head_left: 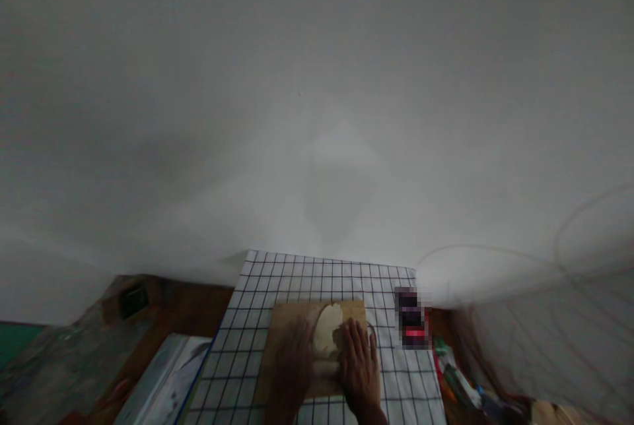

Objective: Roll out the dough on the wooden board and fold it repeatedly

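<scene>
- The person's right hand [359, 359] is lying palm down near the camera, its fingers stretched out and slightly spread, unclenched, over the right end of a pale bar, apparently a rolling pin [324, 369].
- The left hand [293, 352] is showing as a blur at the bar's other end; whether its fingers are gripping, I cannot tell.
- The rolling pin is lying crosswise between the hands, just on the near side of a flat, dough-like piece [324, 331] with an uneven edge.
- That piece is resting on a wooden board [287, 311], beside the right fingers.
- The board is sitting on a counter [222, 359] covered with a white, dark-gridded cloth [302, 273].
- A pixelated patch [413, 319] is hiding something at the counter's right edge.
- Left of the counter, a pale box-like thing [158, 379] is standing; its contents are staying out of sight.
- Farther left, a brown box [109, 309] is showing a dark opening, too dim to read inside.
- Right of the counter, a green-and-white bundle [456, 365] is lying low.
</scene>
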